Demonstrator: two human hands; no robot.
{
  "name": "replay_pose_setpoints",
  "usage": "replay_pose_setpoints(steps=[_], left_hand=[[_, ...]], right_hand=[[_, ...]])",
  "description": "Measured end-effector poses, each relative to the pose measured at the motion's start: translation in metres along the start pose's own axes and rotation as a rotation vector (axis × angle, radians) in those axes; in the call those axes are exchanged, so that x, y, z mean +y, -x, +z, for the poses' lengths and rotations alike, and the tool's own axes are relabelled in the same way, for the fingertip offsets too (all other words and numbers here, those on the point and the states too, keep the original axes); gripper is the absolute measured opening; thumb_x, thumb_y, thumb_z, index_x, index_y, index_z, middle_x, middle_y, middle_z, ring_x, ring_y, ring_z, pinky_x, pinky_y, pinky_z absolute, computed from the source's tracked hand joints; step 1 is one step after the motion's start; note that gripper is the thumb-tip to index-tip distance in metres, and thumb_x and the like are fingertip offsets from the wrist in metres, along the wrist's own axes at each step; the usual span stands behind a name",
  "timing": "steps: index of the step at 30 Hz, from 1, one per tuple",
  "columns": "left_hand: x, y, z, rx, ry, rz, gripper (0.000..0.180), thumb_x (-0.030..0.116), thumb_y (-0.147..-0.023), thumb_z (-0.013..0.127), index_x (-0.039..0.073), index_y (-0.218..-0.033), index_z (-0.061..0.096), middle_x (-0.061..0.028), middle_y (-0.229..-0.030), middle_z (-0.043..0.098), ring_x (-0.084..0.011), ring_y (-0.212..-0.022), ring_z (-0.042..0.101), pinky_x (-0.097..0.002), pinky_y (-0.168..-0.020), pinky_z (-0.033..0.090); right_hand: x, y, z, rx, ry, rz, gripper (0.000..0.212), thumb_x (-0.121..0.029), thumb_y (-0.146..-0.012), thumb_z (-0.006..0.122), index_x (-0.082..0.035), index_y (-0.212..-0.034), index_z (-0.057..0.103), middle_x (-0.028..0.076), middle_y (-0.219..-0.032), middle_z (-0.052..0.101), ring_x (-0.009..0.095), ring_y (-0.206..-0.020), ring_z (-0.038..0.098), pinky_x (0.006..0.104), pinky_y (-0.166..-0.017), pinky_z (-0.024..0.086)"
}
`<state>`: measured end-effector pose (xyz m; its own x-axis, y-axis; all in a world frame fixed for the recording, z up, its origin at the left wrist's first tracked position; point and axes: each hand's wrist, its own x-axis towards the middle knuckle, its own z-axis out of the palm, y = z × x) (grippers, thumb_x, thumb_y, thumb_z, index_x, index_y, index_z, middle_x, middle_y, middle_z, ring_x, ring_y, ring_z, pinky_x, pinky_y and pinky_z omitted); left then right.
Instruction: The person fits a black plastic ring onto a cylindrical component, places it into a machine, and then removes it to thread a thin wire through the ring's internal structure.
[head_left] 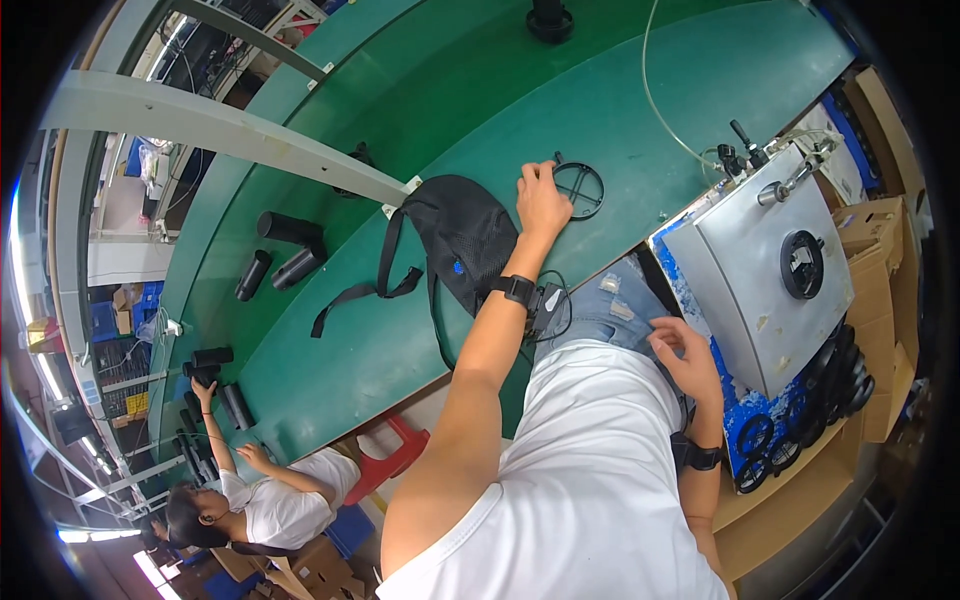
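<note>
My left hand (543, 200) is over the green bench with fingers curled at the left edge of a black ring with crossing spokes (590, 192). Its fingertips are partly hidden, but they seem to grip the ring's rim. Beside that wrist, a black mesh bag (462, 235) with loose straps lies on the bench. My right hand (688, 362) hangs above my lap, near the metal box fixture, with loosely bent fingers apart and nothing in them. A similar black ring (801, 264) sits on the face of the metal box fixture (725, 290).
Several black rings (780, 450) are piled below the fixture, near cardboard (868, 260). Black cylinders (290, 228) lie on the green conveyor surface to the left. A white post (240, 135) crosses there. At lower left a co-worker (290, 500) handles black cylinders, near a red stool (392, 462).
</note>
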<state>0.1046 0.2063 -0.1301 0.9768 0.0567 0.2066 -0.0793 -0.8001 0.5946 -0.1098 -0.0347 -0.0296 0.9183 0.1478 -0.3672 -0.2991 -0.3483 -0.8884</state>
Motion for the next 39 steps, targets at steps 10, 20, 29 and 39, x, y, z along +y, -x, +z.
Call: replay_pose_setpoints(steps=[10,20,29,39], left_hand=[[0.063,0.028,-0.059,-0.037,0.629,0.022,0.026,-0.002,-0.083,0.063,0.0,-0.109,0.057,-0.0089,-0.105,0.059,-0.0187,-0.091,0.059,-0.0285,-0.07,0.054],[0.155,0.065,-0.124,-0.069,0.868,0.267,0.029,-0.011,-0.075,0.06,-0.001,-0.102,0.062,-0.0106,-0.099,0.062,-0.0151,-0.082,0.062,-0.0226,-0.053,0.049],[0.173,0.067,-0.133,-0.087,0.777,0.346,0.027,-0.01,-0.073,0.062,0.002,-0.097,0.067,-0.0093,-0.094,0.064,-0.0146,-0.072,0.063,-0.0228,-0.05,0.046],[0.177,0.067,-0.133,-0.1,0.732,0.408,0.029,-0.01,-0.072,0.062,0.003,-0.097,0.069,-0.0093,-0.093,0.064,-0.0143,-0.064,0.061,-0.0248,-0.046,0.044]], right_hand=[[-0.021,0.002,0.0,0.101,-0.126,-0.058,0.032,-0.007,-0.09,0.059,0.001,-0.121,0.057,0.007,-0.097,0.066,0.013,-0.089,0.062,0.0271,-0.083,0.049],[-0.08,-0.024,-0.005,0.136,-0.767,-0.292,0.031,-0.021,-0.093,0.06,0.006,-0.108,0.06,0.013,-0.092,0.062,0.017,-0.077,0.06,0.0284,-0.068,0.047],[-0.076,-0.012,-0.009,0.102,-0.816,-0.297,0.032,-0.024,-0.088,0.065,0.005,-0.099,0.058,0.011,-0.084,0.058,0.016,-0.07,0.054,0.0277,-0.063,0.043],[-0.07,-0.012,-0.009,0.123,-0.85,-0.326,0.035,-0.026,-0.081,0.071,0.003,-0.096,0.058,0.009,-0.077,0.057,0.014,-0.067,0.051,0.0259,-0.061,0.039]])
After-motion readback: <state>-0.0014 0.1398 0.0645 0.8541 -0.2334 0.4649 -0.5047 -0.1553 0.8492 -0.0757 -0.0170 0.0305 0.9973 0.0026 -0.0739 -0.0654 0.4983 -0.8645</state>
